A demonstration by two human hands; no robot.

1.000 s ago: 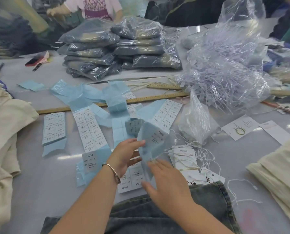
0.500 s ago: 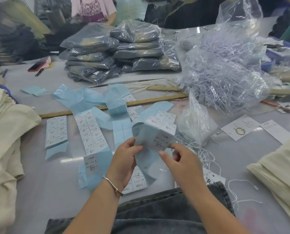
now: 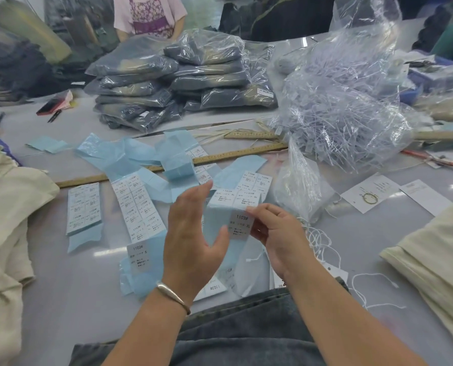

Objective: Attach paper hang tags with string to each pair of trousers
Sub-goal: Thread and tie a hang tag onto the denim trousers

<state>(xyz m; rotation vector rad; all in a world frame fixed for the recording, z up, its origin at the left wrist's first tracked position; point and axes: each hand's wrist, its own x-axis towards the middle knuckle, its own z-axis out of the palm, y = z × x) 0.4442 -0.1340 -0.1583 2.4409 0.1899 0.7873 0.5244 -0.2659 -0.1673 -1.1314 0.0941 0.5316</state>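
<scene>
The label sheets (image 3: pixel 138 207) at frame centre were white with black print on pale blue backing, and the trousers (image 3: pixel 246 331) at the bottom edge were faded blue-grey denim. Cream fabric (image 3: pixel 6 207) lay at left and right edges; bagged garments (image 3: pixel 178 83) at upper centre were dark grey under clear plastic. At the top edge, a person's top (image 3: pixel 149 11) was pink with a purple patterned front.

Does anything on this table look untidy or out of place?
Yes. Blue backing strips lie crumpled and overlapping across the wooden ruler, and white strings trail loose beside the right hand. Nothing looks damaged.
</scene>
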